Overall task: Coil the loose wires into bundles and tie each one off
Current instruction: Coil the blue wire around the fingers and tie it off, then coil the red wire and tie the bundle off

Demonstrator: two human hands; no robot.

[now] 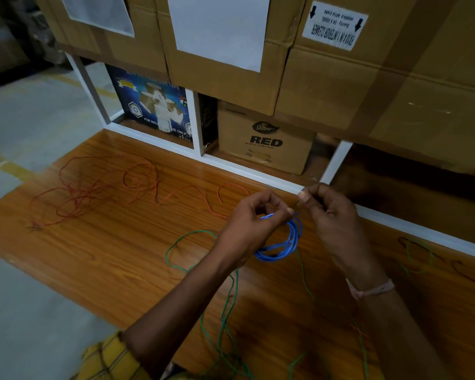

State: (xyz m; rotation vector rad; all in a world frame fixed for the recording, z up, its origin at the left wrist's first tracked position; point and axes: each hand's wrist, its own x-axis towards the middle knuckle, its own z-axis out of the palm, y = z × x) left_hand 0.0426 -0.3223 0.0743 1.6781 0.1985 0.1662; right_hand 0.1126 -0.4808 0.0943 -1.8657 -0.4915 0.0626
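A coiled blue wire (pixel 284 244) hangs just above the wooden board (pixel 121 256), held at its top by my left hand (pixel 254 223). My right hand (pixel 329 212) pinches something thin and dark right beside the left fingertips; what it is I cannot make out. Loose red wire (pixel 99 185) lies in tangled loops at the board's far left. A green wire (pixel 225 303) runs in loops under my left forearm towards the near edge. Another thin dark and green wire (pixel 417 253) lies at the right.
Stacked cardboard boxes (pixel 340 78) fill a white-framed shelf (pixel 258 168) directly behind the board. A "RED" carton (pixel 266 141) and a blue printed box (pixel 154 105) stand on the lower shelf. Grey floor (pixel 25 119) with yellow lines lies to the left.
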